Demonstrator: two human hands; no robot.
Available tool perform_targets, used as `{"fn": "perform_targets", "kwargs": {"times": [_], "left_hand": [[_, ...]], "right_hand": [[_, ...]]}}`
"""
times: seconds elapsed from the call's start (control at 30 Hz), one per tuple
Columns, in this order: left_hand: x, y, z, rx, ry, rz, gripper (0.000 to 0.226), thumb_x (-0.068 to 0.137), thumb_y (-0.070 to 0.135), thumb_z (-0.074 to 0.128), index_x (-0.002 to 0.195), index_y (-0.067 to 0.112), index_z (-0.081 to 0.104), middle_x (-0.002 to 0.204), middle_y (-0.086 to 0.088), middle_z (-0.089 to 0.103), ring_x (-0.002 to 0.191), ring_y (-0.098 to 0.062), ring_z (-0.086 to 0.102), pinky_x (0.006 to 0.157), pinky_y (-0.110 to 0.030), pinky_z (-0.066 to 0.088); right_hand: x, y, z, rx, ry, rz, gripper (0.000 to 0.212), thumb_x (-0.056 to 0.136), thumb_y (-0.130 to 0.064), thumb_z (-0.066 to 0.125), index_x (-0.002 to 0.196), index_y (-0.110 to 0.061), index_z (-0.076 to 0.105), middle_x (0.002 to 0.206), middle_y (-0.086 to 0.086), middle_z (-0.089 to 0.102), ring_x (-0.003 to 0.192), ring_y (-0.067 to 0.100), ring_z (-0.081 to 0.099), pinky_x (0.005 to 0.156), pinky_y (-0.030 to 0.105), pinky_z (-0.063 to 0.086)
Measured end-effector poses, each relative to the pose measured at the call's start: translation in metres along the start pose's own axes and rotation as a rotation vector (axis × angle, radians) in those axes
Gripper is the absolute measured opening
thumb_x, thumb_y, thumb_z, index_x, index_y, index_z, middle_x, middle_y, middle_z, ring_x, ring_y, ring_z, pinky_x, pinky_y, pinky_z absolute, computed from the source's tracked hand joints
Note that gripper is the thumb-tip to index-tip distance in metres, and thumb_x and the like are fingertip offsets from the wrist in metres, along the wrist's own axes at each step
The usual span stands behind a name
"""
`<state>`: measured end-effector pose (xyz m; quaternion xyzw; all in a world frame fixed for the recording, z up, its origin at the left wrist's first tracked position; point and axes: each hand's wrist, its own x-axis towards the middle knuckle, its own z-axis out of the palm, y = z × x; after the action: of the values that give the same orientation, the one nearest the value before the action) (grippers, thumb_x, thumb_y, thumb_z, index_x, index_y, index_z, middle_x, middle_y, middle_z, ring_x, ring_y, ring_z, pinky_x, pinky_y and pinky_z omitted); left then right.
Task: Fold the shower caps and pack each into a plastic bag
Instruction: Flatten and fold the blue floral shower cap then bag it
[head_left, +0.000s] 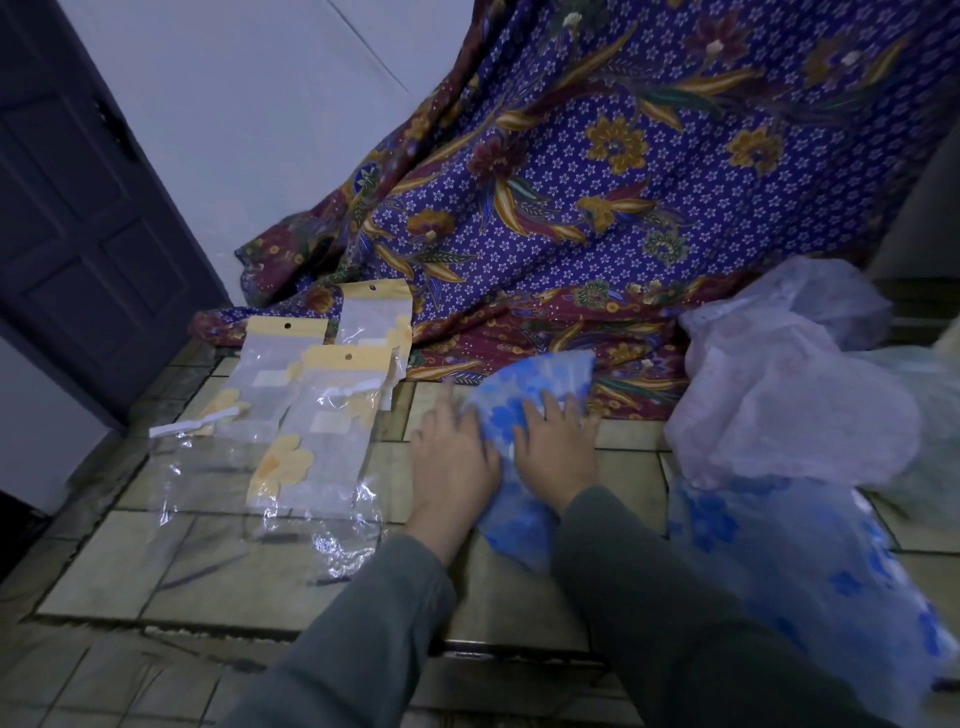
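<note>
A blue flower-print shower cap (540, 382), folded into a narrow wedge, lies on the tiled floor in the middle of the view. My left hand (451, 457) presses flat on its left edge with straight fingers. My right hand (558, 441) lies flat on top of it, fingers spread. To the left lie three clear plastic bags with yellow headers and yellow flower prints (317, 441). At the right sit a pile of pale pink and white shower caps (789, 405) and another blue flower-print cap (810, 561).
A purple batik cloth (597, 197) drapes down behind the work area onto the floor. A dark door (78, 234) stands at the left beside a white wall. The floor is beige tile (208, 571) with dark grout lines.
</note>
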<state>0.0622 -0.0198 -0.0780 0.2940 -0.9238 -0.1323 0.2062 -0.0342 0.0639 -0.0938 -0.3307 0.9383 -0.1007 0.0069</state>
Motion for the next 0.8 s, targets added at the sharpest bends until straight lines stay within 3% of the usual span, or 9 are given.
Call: {"fn": "perform_targets", "kwargs": {"times": [0.07, 0.13, 0.2, 0.27, 0.43, 0.53, 0.67, 0.8], "left_hand": [[-0.004, 0.01, 0.001, 0.097, -0.143, 0.098, 0.057, 0.085, 0.043, 0.032, 0.127, 0.011, 0.054, 0.144, -0.012, 0.043, 0.124, -0.032, 0.046, 0.091, -0.042, 0.043], [-0.011, 0.007, 0.011, 0.105, -0.331, 0.111, 0.067, 0.092, 0.048, 0.006, 0.147, 0.017, 0.028, 0.157, -0.003, 0.022, 0.143, -0.023, 0.019, 0.109, -0.041, 0.025], [-0.014, -0.006, 0.02, 0.084, -0.443, 0.101, 0.059, 0.099, 0.052, 0.013, 0.152, 0.026, 0.01, 0.16, 0.004, 0.001, 0.146, -0.013, -0.001, 0.116, -0.043, 0.01], [-0.017, -0.019, 0.019, 0.063, -0.461, 0.119, 0.066, 0.095, 0.062, 0.022, 0.151, 0.033, 0.002, 0.159, 0.01, -0.008, 0.145, -0.008, -0.009, 0.117, -0.049, 0.008], [-0.026, -0.033, 0.007, 0.142, -0.494, 0.102, 0.107, 0.065, 0.091, 0.02, 0.151, 0.032, -0.003, 0.158, 0.013, -0.013, 0.145, -0.009, -0.01, 0.113, -0.055, 0.003], [-0.028, -0.031, 0.003, 0.149, -0.51, 0.043, 0.111, 0.066, 0.092, 0.026, 0.151, 0.029, -0.005, 0.158, 0.012, -0.013, 0.145, -0.01, -0.011, 0.113, -0.058, 0.0], [-0.022, -0.02, 0.005, 0.159, -0.531, -0.052, 0.106, 0.071, 0.088, 0.022, 0.151, 0.025, -0.008, 0.158, 0.007, -0.015, 0.145, -0.023, -0.014, 0.113, -0.06, 0.0], [-0.017, -0.01, 0.006, 0.167, -0.515, -0.094, 0.098, 0.08, 0.081, 0.024, 0.152, 0.02, -0.002, 0.16, 0.0, -0.01, 0.145, -0.028, -0.011, 0.113, -0.056, 0.002]], "right_hand": [[-0.003, 0.004, 0.009, 0.013, -0.038, -0.037, 0.05, 0.1, -0.035, 0.028, 0.149, -0.023, 0.023, 0.159, 0.004, 0.012, 0.145, 0.03, 0.004, 0.112, 0.052, 0.01], [-0.002, 0.008, 0.012, 0.046, -0.092, -0.046, 0.051, 0.102, -0.035, 0.023, 0.151, -0.024, 0.015, 0.16, 0.001, 0.002, 0.146, 0.028, -0.003, 0.114, 0.05, 0.008], [-0.003, 0.011, 0.012, 0.067, -0.131, -0.03, 0.051, 0.102, -0.038, 0.019, 0.152, -0.029, 0.008, 0.16, -0.003, -0.006, 0.146, 0.024, -0.011, 0.114, 0.053, 0.001], [-0.003, 0.014, 0.011, 0.062, -0.148, -0.025, 0.052, 0.101, -0.042, 0.016, 0.151, -0.034, 0.004, 0.159, -0.007, -0.01, 0.145, 0.022, -0.015, 0.112, 0.058, -0.006], [0.001, 0.023, 0.005, 0.067, -0.19, -0.089, 0.053, 0.1, -0.047, 0.015, 0.151, -0.037, 0.003, 0.159, -0.008, -0.012, 0.145, 0.022, -0.017, 0.11, 0.062, -0.01], [-0.004, 0.024, -0.001, 0.056, -0.185, -0.124, 0.054, 0.1, -0.047, 0.021, 0.151, -0.033, 0.011, 0.16, -0.004, -0.006, 0.145, 0.025, -0.012, 0.11, 0.062, -0.005], [-0.042, 0.022, -0.003, 0.032, -0.023, -0.172, 0.044, 0.1, -0.034, 0.028, 0.144, -0.029, 0.033, 0.156, -0.005, 0.02, 0.145, 0.02, 0.01, 0.11, 0.055, 0.014], [-0.068, 0.028, 0.005, 0.113, -0.062, -0.126, 0.042, 0.103, -0.034, 0.028, 0.144, -0.028, 0.035, 0.154, -0.008, 0.025, 0.144, 0.013, 0.015, 0.11, 0.051, 0.017]]}}
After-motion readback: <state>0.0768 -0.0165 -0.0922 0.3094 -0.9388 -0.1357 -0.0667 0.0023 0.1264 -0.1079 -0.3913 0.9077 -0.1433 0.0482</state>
